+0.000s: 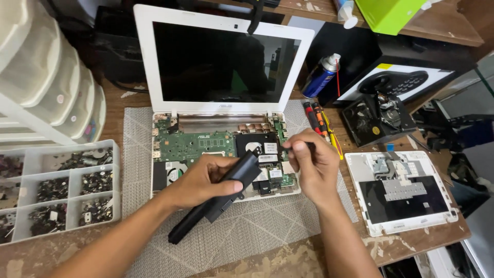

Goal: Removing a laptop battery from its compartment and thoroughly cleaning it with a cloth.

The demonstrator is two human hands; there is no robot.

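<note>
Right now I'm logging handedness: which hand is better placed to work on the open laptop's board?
Right hand: it pinches a small dark tool over the laptop, while the left hand grips the black battery.

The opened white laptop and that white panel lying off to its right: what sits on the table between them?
In the head view, the person's right hand fills the gap between the opened laptop and the white panel. Behind it lie screwdrivers with red and yellow handles, on the grey mat.

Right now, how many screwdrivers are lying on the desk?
3 that I can make out: screwdrivers bunched right of the laptop, below the spray can. The right hand may hide others.
</note>
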